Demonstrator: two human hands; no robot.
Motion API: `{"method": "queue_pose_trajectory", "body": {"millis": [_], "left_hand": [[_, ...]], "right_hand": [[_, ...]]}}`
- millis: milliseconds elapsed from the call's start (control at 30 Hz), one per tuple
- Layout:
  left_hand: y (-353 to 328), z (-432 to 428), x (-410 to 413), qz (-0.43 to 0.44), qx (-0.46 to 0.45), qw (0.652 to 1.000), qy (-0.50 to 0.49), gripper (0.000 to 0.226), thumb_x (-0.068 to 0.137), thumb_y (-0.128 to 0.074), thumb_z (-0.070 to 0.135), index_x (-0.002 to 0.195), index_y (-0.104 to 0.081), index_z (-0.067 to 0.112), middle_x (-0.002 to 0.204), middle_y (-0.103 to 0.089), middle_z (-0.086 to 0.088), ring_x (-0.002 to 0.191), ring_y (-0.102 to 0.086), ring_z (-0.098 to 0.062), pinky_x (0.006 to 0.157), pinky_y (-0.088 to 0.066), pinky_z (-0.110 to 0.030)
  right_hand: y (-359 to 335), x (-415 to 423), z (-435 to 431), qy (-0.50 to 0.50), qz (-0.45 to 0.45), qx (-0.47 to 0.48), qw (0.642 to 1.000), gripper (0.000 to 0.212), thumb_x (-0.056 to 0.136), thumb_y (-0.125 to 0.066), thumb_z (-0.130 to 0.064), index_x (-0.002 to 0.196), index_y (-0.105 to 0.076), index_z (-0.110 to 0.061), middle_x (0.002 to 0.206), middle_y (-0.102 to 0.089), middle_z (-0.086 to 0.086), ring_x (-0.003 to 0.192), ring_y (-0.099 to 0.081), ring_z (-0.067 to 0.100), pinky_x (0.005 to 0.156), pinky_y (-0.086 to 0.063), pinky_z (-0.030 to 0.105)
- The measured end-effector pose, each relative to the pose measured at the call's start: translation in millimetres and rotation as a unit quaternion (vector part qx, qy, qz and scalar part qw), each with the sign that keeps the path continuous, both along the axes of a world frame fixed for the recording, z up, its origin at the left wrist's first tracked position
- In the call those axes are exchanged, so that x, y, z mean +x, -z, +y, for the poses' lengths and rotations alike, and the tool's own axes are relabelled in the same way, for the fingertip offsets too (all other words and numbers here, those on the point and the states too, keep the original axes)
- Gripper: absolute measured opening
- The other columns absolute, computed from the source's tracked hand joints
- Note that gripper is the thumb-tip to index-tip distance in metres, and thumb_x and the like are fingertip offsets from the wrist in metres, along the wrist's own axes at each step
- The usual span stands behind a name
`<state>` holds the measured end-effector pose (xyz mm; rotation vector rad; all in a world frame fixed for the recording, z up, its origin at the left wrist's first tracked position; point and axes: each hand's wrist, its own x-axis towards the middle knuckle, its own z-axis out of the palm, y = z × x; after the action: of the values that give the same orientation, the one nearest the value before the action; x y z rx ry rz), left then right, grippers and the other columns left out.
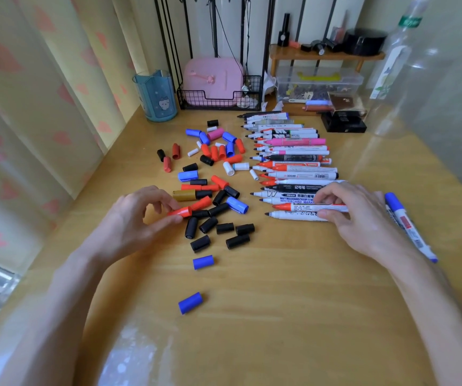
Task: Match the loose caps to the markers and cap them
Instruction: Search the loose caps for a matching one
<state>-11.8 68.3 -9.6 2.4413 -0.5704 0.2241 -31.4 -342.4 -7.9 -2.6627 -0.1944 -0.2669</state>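
Observation:
Several uncapped markers (293,160) lie in a row on the wooden table (279,288), tips pointing left. Left of them is a scatter of loose caps (213,196) in red, black, blue, white and pink. My left hand (132,221) pinches a red cap (181,211) at the near edge of the scatter. My right hand (355,215) grips a red-tipped white marker (296,208) near the front of the row. A capped blue marker (407,224) lies to the right of that hand. Two blue caps (203,262) sit alone nearer to me.
A blue cup (156,96), a black wire basket with a pink case (218,93), a clear storage box (318,82) under a small wooden shelf and a black box (342,121) stand at the back. A clear bottle (396,73) stands at the right. A curtain hangs on the left.

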Motion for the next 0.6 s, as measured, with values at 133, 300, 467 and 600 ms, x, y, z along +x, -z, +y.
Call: {"method": "queue_pose_trajectory", "body": {"millis": [133,300,467,600], "left_hand": [[-2,-10,-3,-0.010,-0.053,0.999,-0.009,0.021,0.086,-0.074,0.050,0.096,-0.072,0.032,0.090,-0.071,0.012,0.088,-0.066,-0.016,0.069,-0.047,-0.029],[-4,-37,-12,0.003,-0.128,0.992,-0.002,0.017,0.091,-0.075,0.044,0.097,-0.072,0.028,0.090,-0.075,0.009,0.081,-0.070,-0.018,0.064,-0.047,-0.027],[-3,-56,-20,0.013,-0.135,0.991,0.017,0.018,0.092,-0.075,0.036,0.106,-0.078,0.026,0.095,-0.076,0.013,0.081,-0.068,-0.018,0.067,-0.048,-0.021],[-3,-58,-20,0.018,-0.133,0.991,0.025,0.013,0.093,-0.078,0.027,0.105,-0.079,0.024,0.092,-0.075,0.012,0.082,-0.067,-0.019,0.070,-0.049,-0.025]], "right_hand": [[-3,1,1,0.004,-0.030,0.043,0.999,0.023,0.095,-0.072,-0.013,0.098,-0.065,-0.034,0.100,-0.064,-0.014,0.098,-0.058,0.013,0.095,-0.034,0.042],[-6,0,7,-0.004,-0.074,0.096,0.993,0.017,0.099,-0.065,-0.009,0.106,-0.066,-0.024,0.105,-0.064,-0.011,0.100,-0.056,0.008,0.094,-0.042,0.033],[-9,-8,28,-0.058,-0.044,0.157,0.985,0.019,0.102,-0.061,-0.009,0.109,-0.064,-0.027,0.107,-0.068,-0.020,0.106,-0.062,0.002,0.087,-0.045,0.017],[-3,-12,44,-0.112,-0.053,0.147,0.981,0.023,0.101,-0.061,-0.003,0.110,-0.068,-0.023,0.111,-0.067,-0.018,0.113,-0.059,0.009,0.092,-0.044,0.022]]}}
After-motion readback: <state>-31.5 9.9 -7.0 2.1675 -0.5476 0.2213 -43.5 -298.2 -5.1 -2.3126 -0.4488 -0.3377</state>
